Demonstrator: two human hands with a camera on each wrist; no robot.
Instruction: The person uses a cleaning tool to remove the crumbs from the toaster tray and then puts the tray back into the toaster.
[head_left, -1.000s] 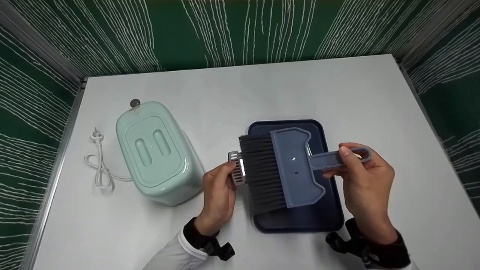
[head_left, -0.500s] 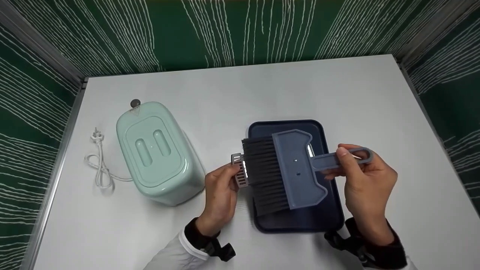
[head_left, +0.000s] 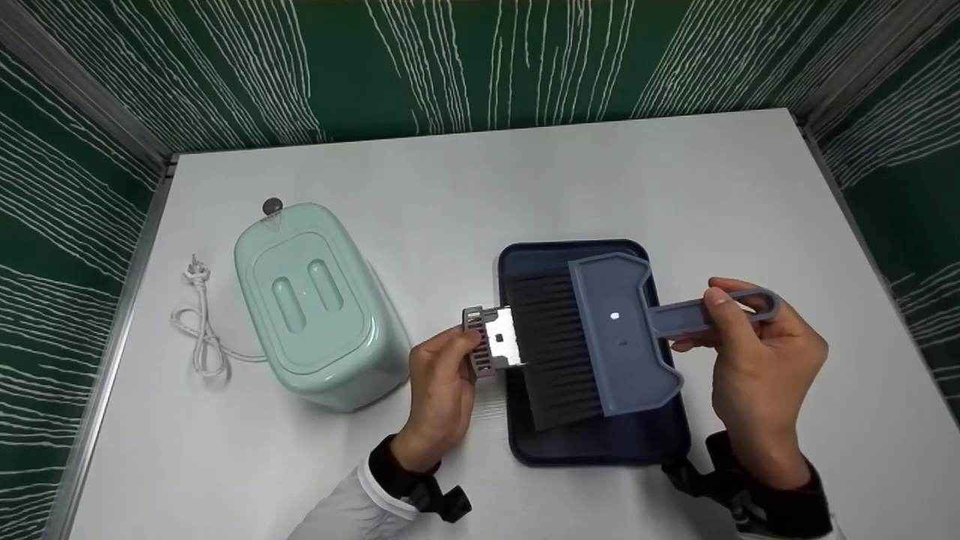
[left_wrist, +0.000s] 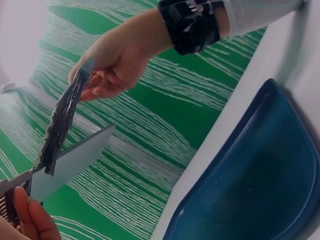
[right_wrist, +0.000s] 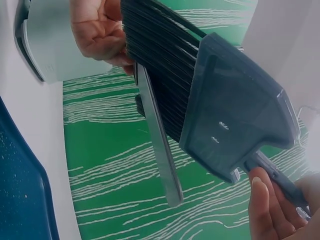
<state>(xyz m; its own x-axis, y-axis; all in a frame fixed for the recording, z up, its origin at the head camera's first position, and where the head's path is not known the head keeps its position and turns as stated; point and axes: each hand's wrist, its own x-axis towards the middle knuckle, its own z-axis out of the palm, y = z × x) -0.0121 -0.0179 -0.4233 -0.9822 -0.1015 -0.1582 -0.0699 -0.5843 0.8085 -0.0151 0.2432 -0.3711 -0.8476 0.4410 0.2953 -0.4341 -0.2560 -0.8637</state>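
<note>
When read from left to right on a clock face centred in the head view, begin at nine o'clock. Find there a white plug (head_left: 196, 275) on the white table (head_left: 420, 202), outward of the mint-green appliance (head_left: 307, 247). Next, between six and seven, meet the left hand (head_left: 439, 382), with thumb and fingers pinched on a slotted metal piece (head_left: 484, 365) at six. From that pinch, follow the shiny plate (head_left: 508, 322) towards three o'clock and in under the bristles (head_left: 559, 352); hidden there in the head view, but showing beyond them in the right wrist view. At four, note the blue brush (head_left: 626, 337), held up over the dark-blue tray (head_left: 592, 450). Last, between three and four, reach the right hand (head_left: 761, 367), clamped on the handle (head_left: 679, 319), thumb on top.

By judgement, turns on one relation: from brush to plate. Seen from the left grip, lies towards three o'clock, bristles foremost; from the right grip, towards nine. Runs lengthwise from about nine to just short of three, yet slants across the plate in the left wrist view. Nearer the bristles, the left hand. Seems to touch at the bristle tips; cannot tell how firmly.
</note>
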